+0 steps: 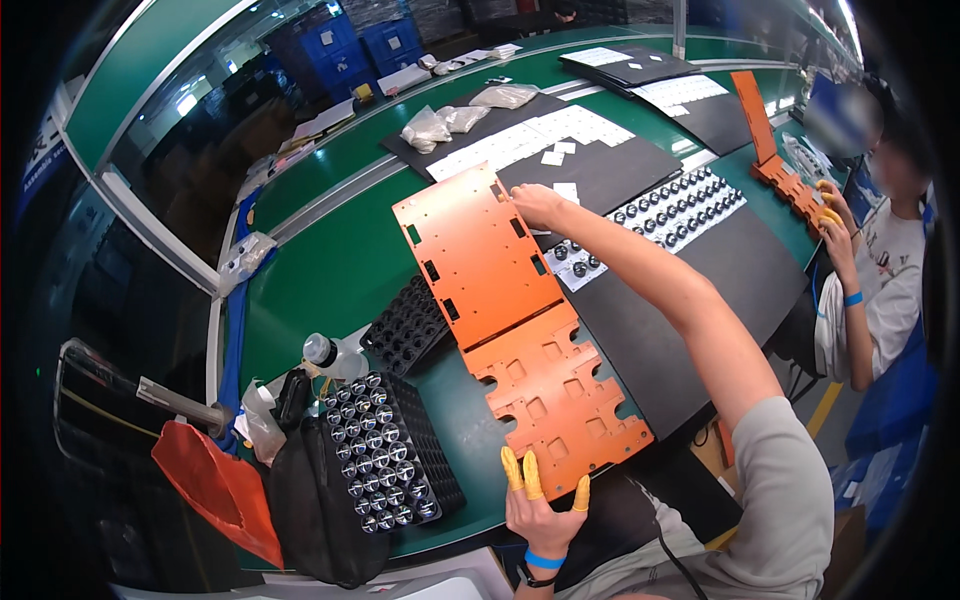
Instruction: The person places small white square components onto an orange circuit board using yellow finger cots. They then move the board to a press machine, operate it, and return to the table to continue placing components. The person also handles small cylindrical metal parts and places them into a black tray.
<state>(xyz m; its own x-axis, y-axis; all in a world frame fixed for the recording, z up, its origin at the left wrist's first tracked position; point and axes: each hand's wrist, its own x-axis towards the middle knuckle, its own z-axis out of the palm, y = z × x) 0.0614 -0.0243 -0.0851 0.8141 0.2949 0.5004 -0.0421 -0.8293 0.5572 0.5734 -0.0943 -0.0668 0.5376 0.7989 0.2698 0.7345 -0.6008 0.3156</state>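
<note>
The left hand [540, 505] is resting at the near end of the orange plate [515, 325]. Its fingers, wearing yellow finger covers [523, 472], are spreading open and pressing on the near edge of the plate; they are not closing around anything. The right hand [538, 205] is reaching far forward, to the far end of the same plate. Its fingers are curling over the far right corner of the plate, but I cannot tell if they are truly gripping the edge or only touching it.

The plate is lying flat on the green table [330, 270], and its long axis is running from the left hand away toward the right hand, leaning a little to the left as it goes away. So each hand is staying at one end of the plate, and the middle of the plate is lying between them. The near half of the plate is having many square cut-outs, the far half is mostly plain with small slots.

Just left of the near half of the plate, a black tray [385, 450] of shiny round parts is standing. Right of the far half of the plate, a white sheet [650, 215] with similar round parts is lying on a black mat [700, 300]. Well to the right of the plate, another person [880, 270] is working with orange pieces.
</note>
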